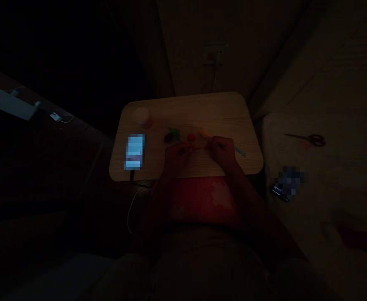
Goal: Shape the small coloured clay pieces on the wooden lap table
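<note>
The scene is very dark. Both hands rest on a small wooden table. My left hand is curled, its fingertips pinching something small and pale that I cannot make out. My right hand is closed round a thin light-blue stick that pokes out to the right. Just beyond the hands lie small lumps: a red ball, an orange piece, a green piece and a dark piece.
A lit phone lies at the table's left, its cable hanging off the front edge. A small round tub stands at the back left. Scissors and a dark object lie on the bed to the right. A wall socket is behind.
</note>
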Action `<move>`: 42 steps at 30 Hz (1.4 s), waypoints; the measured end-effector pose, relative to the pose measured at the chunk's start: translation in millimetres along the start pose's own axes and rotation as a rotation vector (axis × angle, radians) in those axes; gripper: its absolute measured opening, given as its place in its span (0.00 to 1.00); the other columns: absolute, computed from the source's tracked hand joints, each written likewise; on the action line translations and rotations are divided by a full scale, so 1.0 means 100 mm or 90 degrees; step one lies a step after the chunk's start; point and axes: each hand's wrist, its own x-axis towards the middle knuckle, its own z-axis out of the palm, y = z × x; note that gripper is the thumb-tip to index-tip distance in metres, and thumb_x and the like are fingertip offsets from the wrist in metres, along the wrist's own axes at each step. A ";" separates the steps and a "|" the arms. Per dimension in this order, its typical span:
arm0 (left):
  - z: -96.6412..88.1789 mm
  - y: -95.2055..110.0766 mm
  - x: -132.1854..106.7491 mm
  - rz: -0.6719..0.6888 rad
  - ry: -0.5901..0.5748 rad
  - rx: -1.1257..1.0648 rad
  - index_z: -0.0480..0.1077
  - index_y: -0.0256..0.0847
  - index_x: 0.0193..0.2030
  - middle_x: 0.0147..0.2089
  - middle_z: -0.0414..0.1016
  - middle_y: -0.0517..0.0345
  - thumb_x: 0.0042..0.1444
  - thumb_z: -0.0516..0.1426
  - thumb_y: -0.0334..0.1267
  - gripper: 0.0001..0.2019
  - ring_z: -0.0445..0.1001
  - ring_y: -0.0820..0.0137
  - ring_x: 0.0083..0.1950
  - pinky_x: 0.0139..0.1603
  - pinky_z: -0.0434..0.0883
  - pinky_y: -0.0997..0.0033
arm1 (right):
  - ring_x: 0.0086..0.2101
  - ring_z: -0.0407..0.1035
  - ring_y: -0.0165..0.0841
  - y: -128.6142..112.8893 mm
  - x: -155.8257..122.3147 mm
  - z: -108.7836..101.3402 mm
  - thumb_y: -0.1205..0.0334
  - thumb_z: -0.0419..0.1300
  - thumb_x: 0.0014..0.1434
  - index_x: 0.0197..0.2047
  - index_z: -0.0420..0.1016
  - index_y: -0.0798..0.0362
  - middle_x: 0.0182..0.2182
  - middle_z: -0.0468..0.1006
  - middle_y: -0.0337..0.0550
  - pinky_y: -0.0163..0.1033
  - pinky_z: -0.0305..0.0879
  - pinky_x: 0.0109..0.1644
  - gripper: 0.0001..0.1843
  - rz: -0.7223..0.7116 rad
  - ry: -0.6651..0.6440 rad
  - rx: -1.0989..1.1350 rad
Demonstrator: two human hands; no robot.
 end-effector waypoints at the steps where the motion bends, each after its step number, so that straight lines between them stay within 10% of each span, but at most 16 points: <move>1: 0.00 0.01 0.00 -0.001 -0.005 -0.001 0.87 0.42 0.42 0.41 0.89 0.53 0.62 0.67 0.36 0.05 0.83 0.66 0.39 0.43 0.78 0.67 | 0.23 0.65 0.31 0.00 0.00 0.00 0.33 0.62 0.66 0.21 0.76 0.51 0.20 0.73 0.40 0.40 0.58 0.29 0.33 0.000 0.000 0.000; 18: -0.03 0.12 -0.01 -0.021 -0.021 0.013 0.63 0.43 0.24 0.22 0.65 0.62 0.73 0.54 0.56 0.27 0.64 0.71 0.26 0.30 0.61 0.70 | 0.24 0.64 0.30 0.03 0.00 0.01 0.33 0.62 0.65 0.21 0.77 0.51 0.20 0.73 0.40 0.38 0.57 0.29 0.33 0.023 0.006 0.022; 32: -0.01 0.04 0.04 0.040 0.018 -0.002 0.86 0.42 0.48 0.50 0.88 0.48 0.70 0.61 0.51 0.17 0.84 0.61 0.50 0.54 0.78 0.62 | 0.23 0.64 0.30 0.04 0.00 0.01 0.39 0.62 0.66 0.22 0.77 0.51 0.20 0.73 0.39 0.38 0.58 0.30 0.29 0.014 0.010 0.015; 42: 0.03 0.04 0.01 -0.006 0.018 -0.031 0.84 0.41 0.37 0.38 0.88 0.53 0.64 0.65 0.41 0.08 0.84 0.64 0.39 0.45 0.78 0.67 | 0.24 0.66 0.31 0.01 0.00 0.01 0.37 0.63 0.65 0.22 0.78 0.50 0.20 0.75 0.40 0.39 0.59 0.30 0.29 0.016 0.022 0.014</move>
